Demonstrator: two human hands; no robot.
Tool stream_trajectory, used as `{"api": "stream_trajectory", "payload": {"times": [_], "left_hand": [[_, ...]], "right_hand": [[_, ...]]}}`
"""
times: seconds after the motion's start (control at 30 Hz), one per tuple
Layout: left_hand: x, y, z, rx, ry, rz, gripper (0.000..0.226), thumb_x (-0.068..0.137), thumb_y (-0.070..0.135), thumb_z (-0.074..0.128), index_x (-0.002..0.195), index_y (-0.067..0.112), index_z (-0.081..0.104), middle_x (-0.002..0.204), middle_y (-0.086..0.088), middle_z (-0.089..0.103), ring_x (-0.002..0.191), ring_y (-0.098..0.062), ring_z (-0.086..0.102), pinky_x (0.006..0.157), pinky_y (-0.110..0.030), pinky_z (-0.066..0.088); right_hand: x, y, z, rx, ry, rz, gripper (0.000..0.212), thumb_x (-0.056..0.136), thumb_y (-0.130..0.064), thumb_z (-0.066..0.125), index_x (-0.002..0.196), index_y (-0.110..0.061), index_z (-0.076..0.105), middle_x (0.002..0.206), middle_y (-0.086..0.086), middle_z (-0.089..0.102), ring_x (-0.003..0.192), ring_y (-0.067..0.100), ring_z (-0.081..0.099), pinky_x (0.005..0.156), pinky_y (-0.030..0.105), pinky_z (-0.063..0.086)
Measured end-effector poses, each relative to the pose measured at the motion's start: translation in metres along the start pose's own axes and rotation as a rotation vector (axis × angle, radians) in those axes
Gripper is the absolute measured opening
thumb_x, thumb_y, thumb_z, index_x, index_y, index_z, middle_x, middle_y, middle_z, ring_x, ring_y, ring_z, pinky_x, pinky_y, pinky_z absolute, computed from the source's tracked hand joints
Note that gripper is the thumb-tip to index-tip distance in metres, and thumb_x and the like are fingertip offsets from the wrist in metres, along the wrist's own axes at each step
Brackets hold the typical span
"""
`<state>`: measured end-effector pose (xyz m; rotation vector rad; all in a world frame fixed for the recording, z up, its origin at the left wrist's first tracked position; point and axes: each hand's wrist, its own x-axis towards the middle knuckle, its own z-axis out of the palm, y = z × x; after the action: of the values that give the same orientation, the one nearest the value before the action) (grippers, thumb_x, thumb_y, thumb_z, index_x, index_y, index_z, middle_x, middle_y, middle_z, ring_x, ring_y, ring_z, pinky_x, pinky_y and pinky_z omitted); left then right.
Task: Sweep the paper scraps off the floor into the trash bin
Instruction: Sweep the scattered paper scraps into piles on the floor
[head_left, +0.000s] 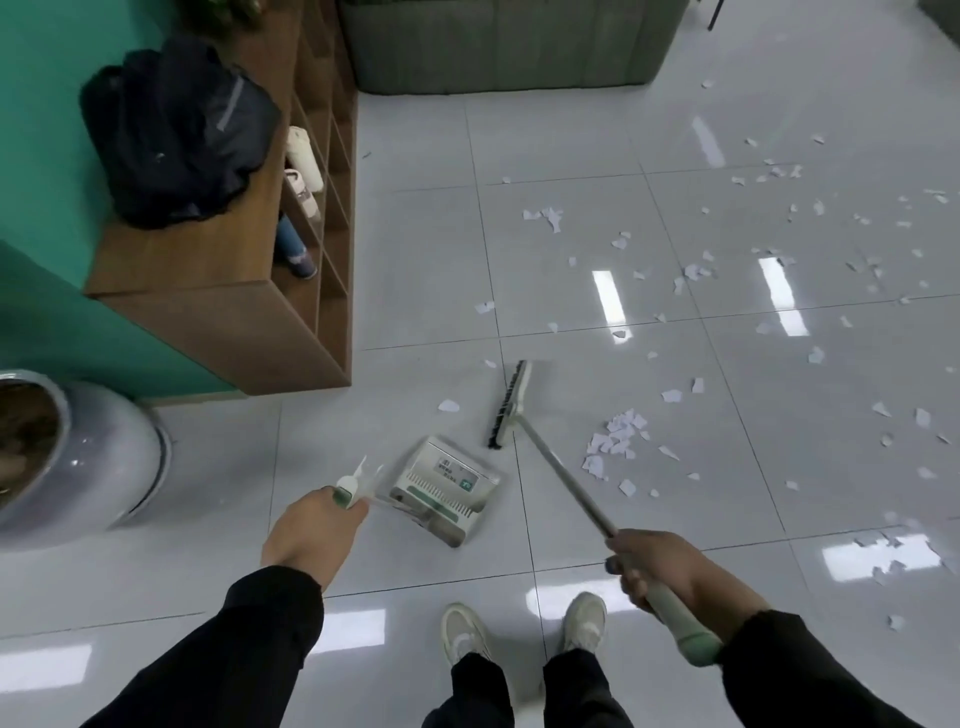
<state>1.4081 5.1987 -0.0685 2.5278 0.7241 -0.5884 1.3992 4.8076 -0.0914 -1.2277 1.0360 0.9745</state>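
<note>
— Right, scraps: where do they lie?
— paper scraps (615, 441) scattered over the floor (415, 291), a denser clump just right of the broom (511, 402) head.
— Hands?
— right hand (657, 564) curled round the broom handle; left hand (306, 530) grips the dustpan (441, 488) handle, pan near the broom head.
— Surroundings?
— Wooden shelf (218, 306) at left.

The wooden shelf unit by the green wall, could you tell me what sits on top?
A black bag rests on the wooden shelf unit; anything beneath the bag is hidden.
</note>
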Motion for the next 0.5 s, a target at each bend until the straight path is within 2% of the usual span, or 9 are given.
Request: {"api": "stream_trajectory", "payload": {"times": [0.1, 0.23, 0.3, 0.37, 0.5], "left_hand": [[-0.030, -0.005, -0.009, 0.024, 0.016, -0.068, 0.043, 0.095, 0.059, 0.047, 0.079, 0.022, 0.062, 0.071, 0.000, 0.065, 0.065, -0.020, 0.060, 0.059, -0.030, 0.044], [-0.069, -0.018, -0.003, 0.053, 0.018, -0.130, 0.041, 0.092, 0.053, 0.047, 0.079, 0.018, 0.062, 0.064, 0.003, 0.058, 0.058, -0.018, 0.051, 0.058, -0.031, 0.041], [-0.093, -0.034, 0.006, 0.066, 0.030, -0.198, 0.040, 0.091, 0.056, 0.047, 0.078, 0.020, 0.062, 0.067, 0.004, 0.062, 0.061, -0.018, 0.055, 0.060, -0.032, 0.044], [-0.101, -0.041, 0.013, 0.079, 0.035, -0.216, 0.042, 0.089, 0.060, 0.045, 0.079, 0.023, 0.063, 0.071, 0.004, 0.066, 0.066, -0.018, 0.062, 0.065, -0.033, 0.050], [-0.124, -0.055, 0.026, 0.063, 0.049, -0.273, 0.049, 0.088, 0.065, 0.042, 0.082, 0.022, 0.065, 0.073, 0.005, 0.068, 0.068, -0.018, 0.064, 0.069, -0.033, 0.053]], "right_hand": [[0.005, 0.007, 0.032, -0.039, -0.076, 0.021, 0.007, 0.094, -0.007, 0.059, 0.089, -0.005, 0.055, 0.065, 0.013, 0.055, 0.042, 0.016, 0.038, 0.037, 0.019, 0.033], [0.013, 0.024, 0.052, -0.100, -0.102, 0.089, 0.004, 0.093, -0.002, 0.058, 0.091, -0.001, 0.054, 0.065, 0.016, 0.055, 0.040, 0.017, 0.037, 0.035, 0.017, 0.033], [0.024, 0.042, 0.055, -0.191, -0.108, 0.122, 0.006, 0.093, -0.003, 0.059, 0.093, 0.002, 0.055, 0.065, 0.016, 0.056, 0.038, 0.017, 0.039, 0.035, 0.018, 0.035], [0.030, 0.050, 0.046, -0.257, -0.064, 0.114, 0.007, 0.093, -0.003, 0.060, 0.093, 0.004, 0.056, 0.066, 0.016, 0.057, 0.036, 0.017, 0.040, 0.036, 0.018, 0.036], [0.030, 0.059, -0.003, -0.314, 0.019, 0.102, 0.009, 0.094, -0.004, 0.062, 0.094, 0.004, 0.057, 0.064, 0.016, 0.058, 0.035, 0.017, 0.041, 0.035, 0.019, 0.038]]}}
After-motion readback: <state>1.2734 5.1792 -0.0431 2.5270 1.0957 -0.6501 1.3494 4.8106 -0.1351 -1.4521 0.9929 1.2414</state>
